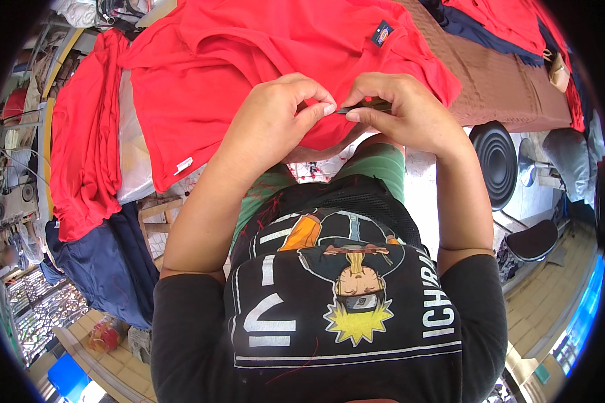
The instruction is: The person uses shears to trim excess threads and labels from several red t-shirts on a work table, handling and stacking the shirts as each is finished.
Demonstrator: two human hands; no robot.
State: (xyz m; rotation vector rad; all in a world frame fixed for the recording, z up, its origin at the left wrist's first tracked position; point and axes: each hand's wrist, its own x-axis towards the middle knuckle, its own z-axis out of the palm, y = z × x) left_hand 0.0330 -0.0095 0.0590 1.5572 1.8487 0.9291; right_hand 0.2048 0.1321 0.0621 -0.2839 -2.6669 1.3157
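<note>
A red garment (188,101) lies spread before me, with a dark label (382,33) near its far edge and a small white tag (183,165) at its near left corner. Above the cloth both my hands meet, fingertips almost touching. My right hand (403,107) is closed around a small, slim dark tool (343,110); most of it is hidden in the fingers, so its kind is unclear. Thumb and forefinger of my left hand (279,111) pinch together just left of the tool's tip. Whatever they hold is too small to make out.
More red cloth (91,127) hangs at the left above dark blue cloth (107,262). A brown-covered surface (504,87) extends to the right, bearing red and navy garments (497,30). Beside it stands a round black ridged object (495,164). A dark-topped seat (532,240) is at the right.
</note>
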